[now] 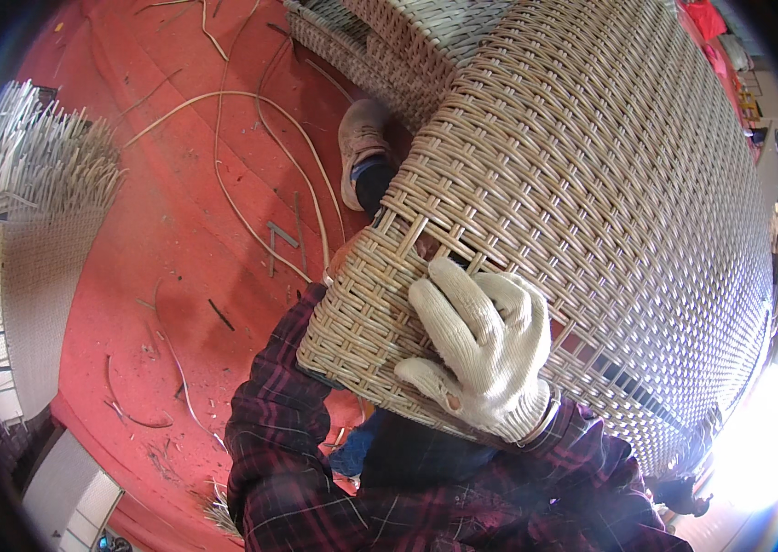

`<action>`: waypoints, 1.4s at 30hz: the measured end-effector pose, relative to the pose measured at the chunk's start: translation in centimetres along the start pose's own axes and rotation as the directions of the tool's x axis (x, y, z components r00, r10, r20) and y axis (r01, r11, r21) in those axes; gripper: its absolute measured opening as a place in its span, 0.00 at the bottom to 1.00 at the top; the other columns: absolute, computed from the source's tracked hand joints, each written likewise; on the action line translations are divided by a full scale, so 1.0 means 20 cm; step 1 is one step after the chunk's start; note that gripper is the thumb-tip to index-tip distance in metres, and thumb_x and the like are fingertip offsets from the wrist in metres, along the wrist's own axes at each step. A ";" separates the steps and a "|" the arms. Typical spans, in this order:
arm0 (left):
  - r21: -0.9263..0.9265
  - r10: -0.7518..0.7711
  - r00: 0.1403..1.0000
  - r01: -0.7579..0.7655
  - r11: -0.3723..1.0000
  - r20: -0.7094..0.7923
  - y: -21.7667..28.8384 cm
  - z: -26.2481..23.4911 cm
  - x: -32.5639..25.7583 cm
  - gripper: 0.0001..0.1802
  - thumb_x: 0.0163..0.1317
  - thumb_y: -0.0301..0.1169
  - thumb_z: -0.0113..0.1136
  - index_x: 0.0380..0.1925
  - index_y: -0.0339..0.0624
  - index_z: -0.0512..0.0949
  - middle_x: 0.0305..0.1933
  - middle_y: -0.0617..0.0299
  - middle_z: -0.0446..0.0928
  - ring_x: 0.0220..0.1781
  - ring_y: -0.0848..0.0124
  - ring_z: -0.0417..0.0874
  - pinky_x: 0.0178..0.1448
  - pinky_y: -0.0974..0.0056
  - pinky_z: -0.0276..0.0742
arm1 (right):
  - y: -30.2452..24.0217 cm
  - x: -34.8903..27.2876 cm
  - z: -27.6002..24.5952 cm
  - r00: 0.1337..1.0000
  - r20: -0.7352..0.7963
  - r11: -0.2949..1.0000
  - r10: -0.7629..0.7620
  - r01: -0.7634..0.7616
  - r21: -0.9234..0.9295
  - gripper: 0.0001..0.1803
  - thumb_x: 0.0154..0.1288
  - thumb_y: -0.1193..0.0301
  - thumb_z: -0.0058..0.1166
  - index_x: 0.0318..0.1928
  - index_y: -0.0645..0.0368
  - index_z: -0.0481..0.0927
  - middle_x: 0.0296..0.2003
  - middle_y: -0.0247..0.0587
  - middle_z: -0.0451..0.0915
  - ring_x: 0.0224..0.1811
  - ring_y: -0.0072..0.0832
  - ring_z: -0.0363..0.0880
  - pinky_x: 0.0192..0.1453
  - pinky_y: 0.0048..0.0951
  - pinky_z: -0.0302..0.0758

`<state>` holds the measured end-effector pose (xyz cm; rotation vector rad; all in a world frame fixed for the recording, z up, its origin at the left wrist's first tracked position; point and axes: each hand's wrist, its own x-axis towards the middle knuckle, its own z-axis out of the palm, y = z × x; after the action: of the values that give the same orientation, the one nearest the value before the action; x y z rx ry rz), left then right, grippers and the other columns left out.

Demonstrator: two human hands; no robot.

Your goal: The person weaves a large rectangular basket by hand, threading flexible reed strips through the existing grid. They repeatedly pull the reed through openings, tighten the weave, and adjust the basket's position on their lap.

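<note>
A tan woven rattan panel (582,147), part of a large piece of wicker furniture, lies across my front. My right hand (481,340), in a white knit glove with a hole at the thumb, rests on the weave near its close corner. Its thumb and two fingers reach out, and the other fingers bend a little. The fingertips lie beside a gap in the weave where strands are absent. My left hand (341,260) is mostly hidden behind the panel's left edge. Some skin shows there and through the gap; what its fingers do is hidden.
Red cloth (177,322) covers the floor, with long loose rattan strands (301,156) and scraps on it. At the left stands another woven piece (44,276) with many loose strand ends. A shoe (363,138) shows beyond the panel, near more wicker. Bright light glares at the right.
</note>
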<state>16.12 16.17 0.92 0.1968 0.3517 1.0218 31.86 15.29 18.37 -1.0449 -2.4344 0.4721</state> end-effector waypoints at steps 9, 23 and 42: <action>0.037 -0.007 1.000 0.007 0.999 -0.006 0.02 -0.02 0.03 0.11 0.66 0.30 0.63 0.45 0.36 0.83 0.39 0.65 0.84 0.38 0.76 0.83 0.45 0.68 0.80 | 0.07 0.00 -0.01 0.994 0.087 0.997 -0.066 0.069 -0.032 0.40 0.32 0.56 0.67 0.51 0.61 0.80 0.52 0.43 0.79 0.41 0.37 0.77 0.45 0.41 0.77; 0.840 -0.408 0.906 0.305 0.449 -0.111 0.69 0.03 0.08 0.09 0.64 0.32 0.64 0.38 0.37 0.84 0.29 0.68 0.81 0.26 0.80 0.79 0.31 0.72 0.77 | 0.05 -0.02 0.01 0.994 0.058 0.989 -0.088 0.095 -0.117 0.40 0.33 0.57 0.67 0.53 0.60 0.80 0.54 0.42 0.78 0.44 0.38 0.75 0.50 0.42 0.75; 0.976 -0.386 0.897 0.209 -0.057 -0.215 1.00 1.10 -0.07 0.12 0.60 0.33 0.68 0.23 0.38 0.79 0.22 0.69 0.76 0.21 0.83 0.73 0.25 0.73 0.65 | -0.06 -0.04 -0.14 1.000 -0.009 0.996 0.014 -0.013 0.089 0.37 0.42 0.60 0.70 0.55 0.62 0.76 0.55 0.48 0.76 0.45 0.43 0.78 0.47 0.45 0.76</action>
<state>7.77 25.33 28.06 1.4858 0.9532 0.0561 33.12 14.34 21.15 -1.0248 -2.3763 0.5725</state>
